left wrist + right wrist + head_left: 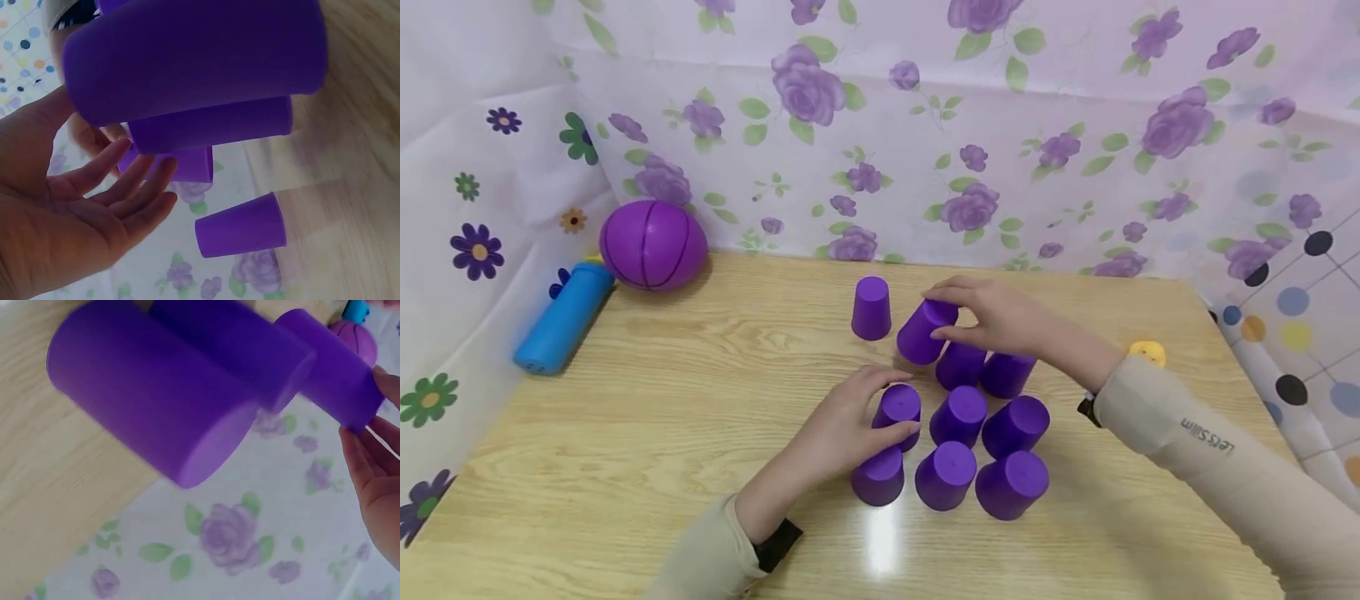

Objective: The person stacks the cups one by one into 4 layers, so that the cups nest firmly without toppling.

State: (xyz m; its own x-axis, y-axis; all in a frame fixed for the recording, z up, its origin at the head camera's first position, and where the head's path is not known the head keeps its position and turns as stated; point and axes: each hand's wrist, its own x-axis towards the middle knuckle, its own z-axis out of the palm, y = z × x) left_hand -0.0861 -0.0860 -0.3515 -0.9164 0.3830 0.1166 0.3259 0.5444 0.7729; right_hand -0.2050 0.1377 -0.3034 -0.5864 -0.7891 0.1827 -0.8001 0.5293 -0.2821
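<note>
1. The right hand [996, 317], right of centre in the head view, pinches the held cup [921, 335] by its narrow top end, thumb on one side and fingers on the other. This purple cup leans rightward.
2. The left hand [850, 417], just below the centre, has its thumb and fingers parted around the near cup [898, 414]; whether they touch it I cannot tell. (The left wrist view shows loosely spread fingers.)
3. The lone cup [871, 310] stands upside down near the centre, apart from the cluster and just left of the held one.
4. Seven other cups [946, 477], also purple and upside down, fill the area right of and below the centre, closely grouped on the wooden table [647, 433].
5. At upper left, a purple ball [653, 246] sits beside a blue cylinder [565, 318].
6. A yellow object [1147, 352] lies at right, partly behind the right sleeve [1195, 467].
</note>
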